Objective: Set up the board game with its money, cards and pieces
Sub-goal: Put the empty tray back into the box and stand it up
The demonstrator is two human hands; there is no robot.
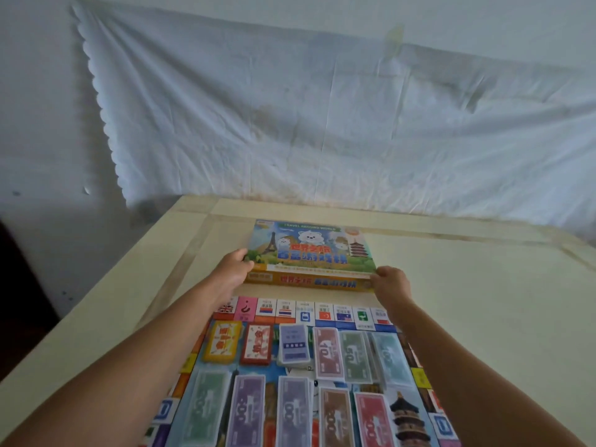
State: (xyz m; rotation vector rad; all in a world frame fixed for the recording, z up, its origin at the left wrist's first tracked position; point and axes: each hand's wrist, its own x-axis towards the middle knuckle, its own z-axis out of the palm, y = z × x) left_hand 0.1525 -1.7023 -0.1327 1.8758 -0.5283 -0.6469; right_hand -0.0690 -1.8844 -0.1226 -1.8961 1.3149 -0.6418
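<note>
The colourful game box [311, 250] lies flat on the table beyond the game board [322, 312]. My left hand [233, 269] grips the box's near left corner, and my right hand [391, 281] grips its near right corner. On the board lie a yellow card deck [224, 341], a red card deck [257, 344] and a blue-grey card deck [294, 344]. To their right sit stacks of play money [354, 356] in pink, green and light blue. A nearer row of banknote stacks [293, 411] in green, purple, brown and red runs along the bottom of the view.
The cream table [483, 301] extends to the right of the board and box. A white cloth [322, 124] hangs on the wall behind the table's far edge. The table's left edge drops to a dark floor.
</note>
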